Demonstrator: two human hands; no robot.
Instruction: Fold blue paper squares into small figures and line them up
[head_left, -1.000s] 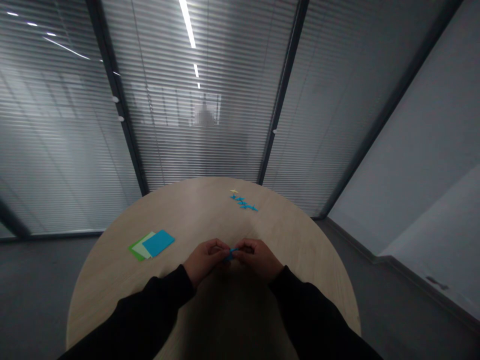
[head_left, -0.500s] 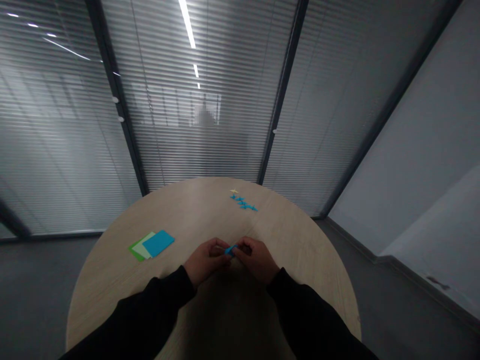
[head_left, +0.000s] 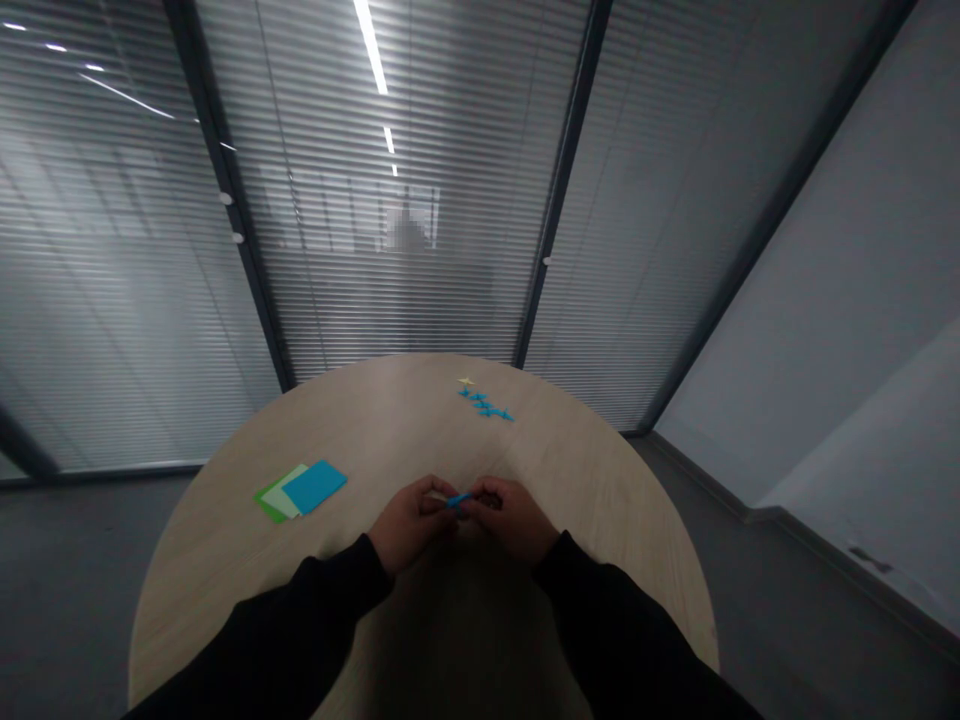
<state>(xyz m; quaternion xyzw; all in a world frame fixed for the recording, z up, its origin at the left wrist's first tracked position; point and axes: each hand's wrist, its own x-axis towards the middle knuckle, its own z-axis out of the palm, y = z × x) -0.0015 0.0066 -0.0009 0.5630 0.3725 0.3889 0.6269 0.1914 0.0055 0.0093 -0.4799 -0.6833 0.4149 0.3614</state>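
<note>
A small folded piece of blue paper (head_left: pixel 458 499) is pinched between my two hands, just above the near middle of the round table. My left hand (head_left: pixel 411 517) grips its left side with thumb and fingers. On the other side, my right hand (head_left: pixel 513 514) holds it between thumb and forefinger. Fingertips cover much of the paper, so its full shape is hidden. Farther off lie several small blue folded paper pieces (head_left: pixel 484 404) in a slanting row, with one yellow folded paper piece (head_left: pixel 466 380) at the far end.
On the left of the wooden table (head_left: pixel 390 410) lies a fanned stack of paper sheets: blue (head_left: pixel 316 487) on top, pale green (head_left: pixel 282 494) and bright green (head_left: pixel 264 502) beneath. Behind the table's far edge stands a glass partition with blinds (head_left: pixel 450 300); a white wall (head_left: pixel 840 400) rises at the right.
The blue folded paper between my fingers has turned slightly and now looks flatter and narrower. My right fingers have shifted a little on it. The whole view has moved slightly.
</note>
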